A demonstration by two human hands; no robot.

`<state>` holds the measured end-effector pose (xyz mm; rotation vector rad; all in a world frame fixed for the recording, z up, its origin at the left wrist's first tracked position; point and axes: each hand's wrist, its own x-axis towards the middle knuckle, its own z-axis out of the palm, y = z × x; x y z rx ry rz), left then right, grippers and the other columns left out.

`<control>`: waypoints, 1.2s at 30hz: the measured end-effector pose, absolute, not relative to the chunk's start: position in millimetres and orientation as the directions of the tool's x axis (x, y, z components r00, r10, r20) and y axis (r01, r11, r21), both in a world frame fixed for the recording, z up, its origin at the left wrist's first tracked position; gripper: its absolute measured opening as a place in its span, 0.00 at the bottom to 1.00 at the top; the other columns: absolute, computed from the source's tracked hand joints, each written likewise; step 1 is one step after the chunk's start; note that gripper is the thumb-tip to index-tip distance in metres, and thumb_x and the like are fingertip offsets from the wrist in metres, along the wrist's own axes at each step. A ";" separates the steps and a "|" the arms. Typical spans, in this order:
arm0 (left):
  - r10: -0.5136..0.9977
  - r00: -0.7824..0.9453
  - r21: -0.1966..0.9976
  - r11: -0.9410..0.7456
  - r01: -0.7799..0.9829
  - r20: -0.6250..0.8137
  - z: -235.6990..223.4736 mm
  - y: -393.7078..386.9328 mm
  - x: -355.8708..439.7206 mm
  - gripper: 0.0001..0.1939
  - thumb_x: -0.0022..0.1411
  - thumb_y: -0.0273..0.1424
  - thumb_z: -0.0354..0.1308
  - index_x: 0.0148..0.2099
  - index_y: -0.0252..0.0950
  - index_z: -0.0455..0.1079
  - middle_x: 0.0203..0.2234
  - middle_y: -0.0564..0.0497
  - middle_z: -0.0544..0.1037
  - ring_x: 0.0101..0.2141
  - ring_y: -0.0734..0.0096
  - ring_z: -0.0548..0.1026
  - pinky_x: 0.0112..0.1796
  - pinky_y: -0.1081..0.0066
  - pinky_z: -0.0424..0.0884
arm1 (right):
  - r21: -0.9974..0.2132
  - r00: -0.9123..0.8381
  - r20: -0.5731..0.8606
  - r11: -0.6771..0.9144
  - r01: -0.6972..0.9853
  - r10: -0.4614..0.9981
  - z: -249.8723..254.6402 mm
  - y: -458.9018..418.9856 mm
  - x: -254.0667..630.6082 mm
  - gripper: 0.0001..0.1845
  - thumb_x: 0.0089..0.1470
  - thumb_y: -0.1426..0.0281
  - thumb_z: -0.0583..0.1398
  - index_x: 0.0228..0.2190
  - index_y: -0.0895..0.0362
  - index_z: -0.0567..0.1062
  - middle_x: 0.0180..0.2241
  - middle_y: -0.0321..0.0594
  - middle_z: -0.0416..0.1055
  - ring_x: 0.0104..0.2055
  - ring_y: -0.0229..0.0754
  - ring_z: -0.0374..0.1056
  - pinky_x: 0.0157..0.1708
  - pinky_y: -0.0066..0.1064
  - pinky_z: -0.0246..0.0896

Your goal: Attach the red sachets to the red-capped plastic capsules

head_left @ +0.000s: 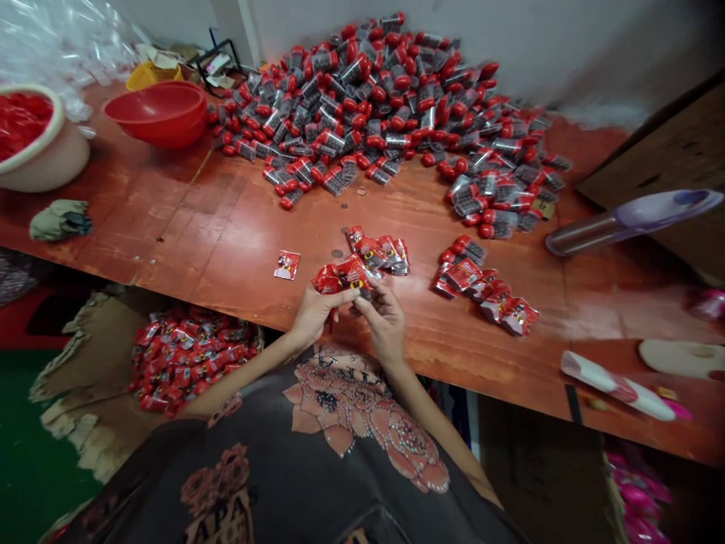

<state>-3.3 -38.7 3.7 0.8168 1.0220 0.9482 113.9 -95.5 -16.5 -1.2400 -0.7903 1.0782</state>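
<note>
My left hand (313, 311) and my right hand (385, 317) meet at the near edge of a red-brown wooden table (226, 227). Both are closed on a small bunch of red printed packets (343, 276), held just above the table edge. Beyond the hands lies a short row of the same packets (381, 251). A single packet (286, 265) lies flat to the left. To the right sits a cluster of packets mixed with capped tubes (487, 291).
A big heap of small clear tubes with red caps (390, 106) covers the far table. Red bowl (155, 112), cream bowl of red caps (34, 140) and a rag (61, 219) lie left. A purple scoop (634, 219) lies right. A cardboard box of packets (186, 355) stands below.
</note>
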 end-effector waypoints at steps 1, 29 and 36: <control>0.917 0.229 0.894 0.379 -0.239 -0.327 1.9 -39.5 -3.6 0.14 0.44 0.34 0.73 0.31 0.34 0.73 0.22 0.56 0.74 0.15 0.84 0.61 0.14 0.77 0.57 | -0.977 0.324 -0.093 -0.024 -0.212 0.942 -16.5 -95.3 114.5 0.21 0.52 0.65 0.64 0.49 0.44 0.73 0.37 0.34 0.73 0.30 0.37 0.71 0.33 0.35 0.75; 0.917 0.068 0.888 0.398 -0.232 -0.393 -22.9 -19.0 -13.8 0.25 0.43 0.33 0.72 0.45 0.33 0.74 0.30 0.53 0.78 0.19 0.80 0.67 0.15 0.78 0.58 | -0.958 0.277 0.134 0.054 0.280 0.952 -38.6 -73.0 148.5 0.11 0.54 0.57 0.63 0.35 0.50 0.79 0.38 0.40 0.71 0.43 0.45 0.70 0.46 0.43 0.69; 0.952 0.134 0.961 0.271 0.047 -0.275 -42.9 -6.6 -21.9 0.53 0.39 0.28 0.73 0.67 0.44 0.57 0.40 0.48 0.77 0.30 0.70 0.74 0.29 0.71 0.71 | -0.507 -0.053 0.061 0.077 0.859 0.997 -28.3 7.6 217.1 0.51 0.40 0.40 0.65 0.63 0.43 0.62 0.69 0.47 0.48 0.69 0.72 0.40 0.60 0.69 0.44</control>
